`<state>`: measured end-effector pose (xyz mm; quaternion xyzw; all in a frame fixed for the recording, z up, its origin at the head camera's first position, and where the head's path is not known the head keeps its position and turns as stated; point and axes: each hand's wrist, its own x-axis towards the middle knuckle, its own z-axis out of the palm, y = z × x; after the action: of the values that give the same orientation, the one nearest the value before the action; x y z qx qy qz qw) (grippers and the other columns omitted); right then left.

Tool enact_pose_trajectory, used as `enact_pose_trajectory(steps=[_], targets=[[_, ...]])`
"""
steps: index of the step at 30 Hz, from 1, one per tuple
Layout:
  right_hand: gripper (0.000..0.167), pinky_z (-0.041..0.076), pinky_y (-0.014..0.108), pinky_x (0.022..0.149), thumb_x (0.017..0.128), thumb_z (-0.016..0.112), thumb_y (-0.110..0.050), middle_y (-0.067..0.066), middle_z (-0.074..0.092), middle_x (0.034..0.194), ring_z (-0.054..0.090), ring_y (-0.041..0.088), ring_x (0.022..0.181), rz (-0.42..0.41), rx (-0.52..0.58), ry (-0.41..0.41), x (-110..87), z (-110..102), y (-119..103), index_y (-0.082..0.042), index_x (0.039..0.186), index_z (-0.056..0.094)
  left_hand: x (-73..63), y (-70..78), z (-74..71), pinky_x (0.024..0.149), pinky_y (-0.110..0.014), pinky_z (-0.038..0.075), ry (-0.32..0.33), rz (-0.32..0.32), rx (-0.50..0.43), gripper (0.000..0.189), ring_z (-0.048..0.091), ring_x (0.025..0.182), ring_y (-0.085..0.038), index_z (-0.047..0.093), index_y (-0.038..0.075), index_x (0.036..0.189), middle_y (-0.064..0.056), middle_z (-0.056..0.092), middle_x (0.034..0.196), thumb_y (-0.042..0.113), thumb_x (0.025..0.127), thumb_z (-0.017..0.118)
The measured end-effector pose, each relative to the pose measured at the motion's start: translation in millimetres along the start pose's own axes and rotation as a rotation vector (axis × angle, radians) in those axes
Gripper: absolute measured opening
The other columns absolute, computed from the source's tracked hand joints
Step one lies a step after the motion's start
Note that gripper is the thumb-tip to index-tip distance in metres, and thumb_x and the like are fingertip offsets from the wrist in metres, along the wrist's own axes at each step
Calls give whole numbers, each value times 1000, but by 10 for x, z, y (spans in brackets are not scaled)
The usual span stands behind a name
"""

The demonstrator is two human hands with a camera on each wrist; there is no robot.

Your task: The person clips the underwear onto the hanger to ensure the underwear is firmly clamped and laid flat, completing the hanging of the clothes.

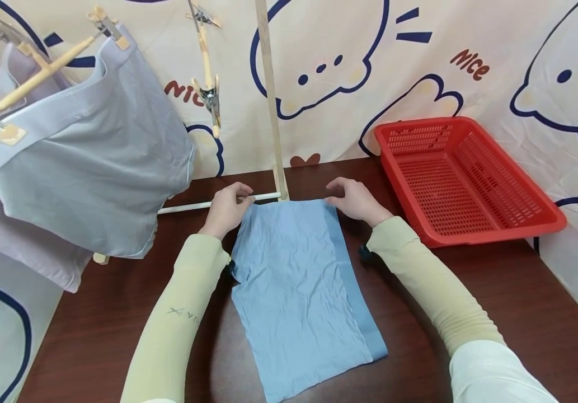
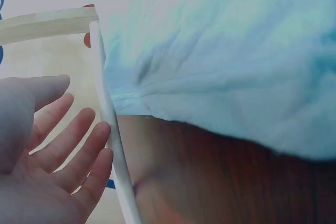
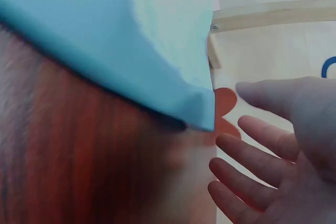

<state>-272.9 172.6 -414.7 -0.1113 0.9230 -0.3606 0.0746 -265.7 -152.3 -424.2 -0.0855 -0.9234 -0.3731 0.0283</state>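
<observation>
A pair of light blue underpants (image 1: 294,280) lies flat and folded on the dark table, with its waistband (image 1: 354,291) along the right side. My left hand (image 1: 227,210) hovers by its far left corner, and my right hand (image 1: 357,201) by the far right corner. In the left wrist view, the left hand (image 2: 58,150) has loosely bent fingers apart from the cloth (image 2: 210,51). Likewise, the right wrist view has the right hand (image 3: 283,156) beside the cloth corner (image 3: 199,108), its fingers spread and holding nothing.
A red plastic basket (image 1: 470,190) stands at the back right. On the left, grey underpants (image 1: 97,162) hang from a wooden clip hanger (image 1: 47,73), with lilac garments behind. Another clip hanger (image 1: 208,84) hangs near a wooden post (image 1: 270,95), and a white bar (image 1: 188,207) runs behind the left hand.
</observation>
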Motion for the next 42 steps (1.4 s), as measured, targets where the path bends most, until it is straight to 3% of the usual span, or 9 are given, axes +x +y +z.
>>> enact_pose_trajectory(steps=[6, 11, 14, 17, 22, 27, 33, 38, 42], targets=[[51, 43, 50, 105, 99, 68, -29, 15, 54, 142, 49, 33, 130, -36, 11, 26, 18, -65, -154, -7, 142, 54, -41, 20, -112, 86, -45, 51, 62, 13, -22, 25, 63, 101, -29, 67, 4, 122, -13, 69, 115, 20, 102, 64], [60, 39, 49, 110, 100, 66, -37, 12, 50, 150, 45, 31, 137, -100, 15, 48, 43, -170, -366, -8, 149, 49, -50, 79, -343, 87, -44, 50, 150, 61, -69, 26, 64, 100, -30, 68, 3, 120, -14, 70, 111, 21, 101, 65], [61, 43, 47, 107, 100, 65, -38, 10, 49, 151, 49, 30, 134, -145, 47, 67, 62, -246, -520, -9, 151, 48, -56, 150, -511, 86, -44, 50, 203, 80, -109, 30, 65, 101, -29, 68, 2, 121, -13, 69, 113, 25, 101, 65], [63, 43, 44, 107, 100, 63, -41, 8, 48, 152, 49, 27, 134, -174, 82, 82, 78, -336, -727, -12, 153, 46, -86, 281, -712, 86, -42, 50, 280, 93, -134, 32, 66, 101, -28, 69, 5, 123, -12, 70, 115, 28, 101, 64], [66, 38, 38, 111, 101, 60, -46, 1, 42, 157, 41, 19, 140, -214, 86, 111, 109, -505, -1102, -18, 157, 40, -107, 546, -1076, 86, -26, 49, 425, 137, -161, 31, 67, 96, -18, 70, 9, 124, -8, 72, 112, 28, 100, 66], [65, 36, 32, 112, 101, 62, -42, -2, 41, 158, 41, 14, 141, -296, 119, 141, 157, -626, -1421, -15, 157, 40, -129, 882, -1426, 84, -21, 48, 500, 190, -202, 27, 66, 90, -9, 71, 13, 122, -4, 72, 108, 26, 100, 66], [69, 39, 30, 109, 100, 64, -45, -4, 41, 158, 42, 11, 139, -290, 151, 126, 206, -673, -1689, -18, 158, 37, -87, 1286, -1720, 82, -23, 47, 474, 259, -299, 25, 66, 83, -12, 65, 15, 127, 0, 74, 100, 25, 105, 56], [67, 44, 33, 105, 101, 63, -41, 0, 43, 156, 48, 15, 135, -275, 207, 101, 263, -628, -1770, -17, 158, 36, -26, 1515, -1845, 81, -24, 47, 402, 233, -337, 32, 67, 82, -13, 60, 19, 135, 3, 75, 101, 32, 106, 54], [59, 44, 33, 104, 104, 61, -34, 4, 50, 150, 54, 18, 130, -297, 258, 90, 318, -573, -1773, -13, 155, 41, 42, 1592, -1873, 82, -26, 48, 333, 203, -388, 36, 67, 85, -14, 57, 17, 139, 0, 73, 105, 33, 107, 53]])
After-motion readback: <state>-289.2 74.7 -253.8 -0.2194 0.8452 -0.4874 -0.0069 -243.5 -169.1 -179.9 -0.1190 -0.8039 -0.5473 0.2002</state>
